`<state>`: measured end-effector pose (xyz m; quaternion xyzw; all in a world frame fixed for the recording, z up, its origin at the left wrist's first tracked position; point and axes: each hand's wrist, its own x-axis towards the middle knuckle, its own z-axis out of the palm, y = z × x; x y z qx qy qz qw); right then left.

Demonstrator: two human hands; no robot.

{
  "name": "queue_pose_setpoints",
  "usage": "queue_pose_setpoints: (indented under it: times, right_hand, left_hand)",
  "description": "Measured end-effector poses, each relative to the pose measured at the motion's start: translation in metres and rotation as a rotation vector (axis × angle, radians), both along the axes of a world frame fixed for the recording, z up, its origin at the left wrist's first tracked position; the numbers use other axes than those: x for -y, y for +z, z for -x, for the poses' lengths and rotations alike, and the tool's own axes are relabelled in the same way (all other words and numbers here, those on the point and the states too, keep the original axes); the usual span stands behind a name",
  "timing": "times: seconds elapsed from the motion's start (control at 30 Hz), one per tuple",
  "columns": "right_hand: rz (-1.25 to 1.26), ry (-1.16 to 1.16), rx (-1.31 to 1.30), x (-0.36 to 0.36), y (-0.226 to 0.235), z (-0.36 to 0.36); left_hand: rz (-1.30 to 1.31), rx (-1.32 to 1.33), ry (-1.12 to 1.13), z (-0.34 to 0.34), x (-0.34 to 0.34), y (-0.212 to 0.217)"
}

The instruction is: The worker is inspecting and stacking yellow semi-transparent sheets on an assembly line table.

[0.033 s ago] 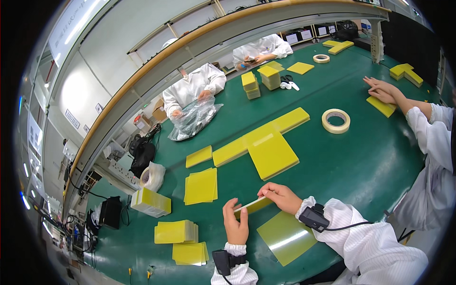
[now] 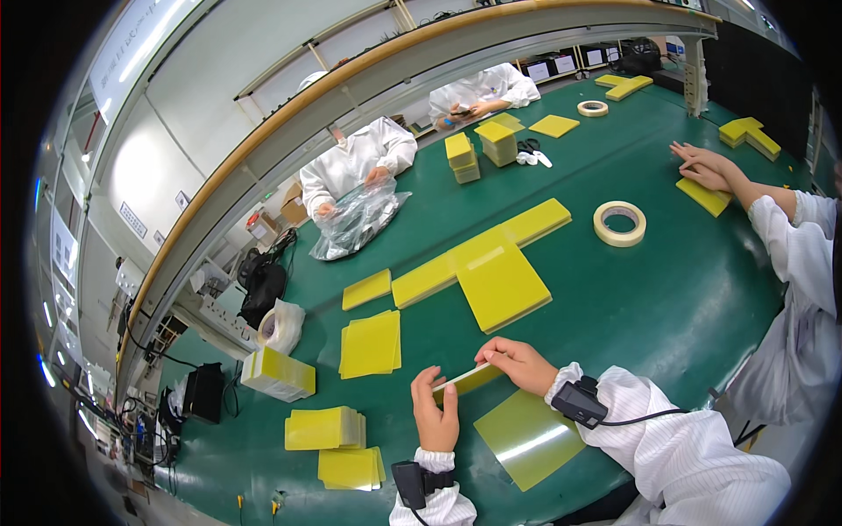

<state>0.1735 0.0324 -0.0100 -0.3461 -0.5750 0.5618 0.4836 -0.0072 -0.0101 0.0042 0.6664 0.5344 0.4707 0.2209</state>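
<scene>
Between my two hands a thin stack of yellow sheets [image 2: 477,380] is tilted up, its pale long edge uppermost. My left hand [image 2: 435,419] grips its left end between thumb and fingers. At the other end, my right hand [image 2: 521,365] pinches it, with the thumb on top. Under and beside my right wrist lies a larger translucent yellow sheet [image 2: 526,443] with a bright reflection across it. Beyond my hands, a thick square yellow stack [image 2: 507,285] touches a long row of narrow yellow stacks [image 2: 430,279].
To the left are loose square sheets [image 2: 370,344], narrow stacks [image 2: 320,430] and a wrapped block [image 2: 281,373]. A tape roll [image 2: 620,223] lies on the green table [image 2: 649,324]. At right, another person's hands [image 2: 709,167] rest on a yellow stack; across, a person handles a clear bag [image 2: 361,219].
</scene>
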Motion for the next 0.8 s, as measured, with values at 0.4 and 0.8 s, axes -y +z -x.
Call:
queue_pose_setpoints:
  times: [0.4, 0.8]
  right_hand:
    - [-0.052, -0.093, 0.032, -0.001, 0.0, 0.001]
    - [-0.117, -0.077, 0.134, -0.003, -0.006, 0.009]
  left_hand:
    - [-0.049, 0.043, 0.149, 0.002, -0.003, -0.006]
    - [-0.187, -0.12, 0.039, 0.013, -0.007, -0.016]
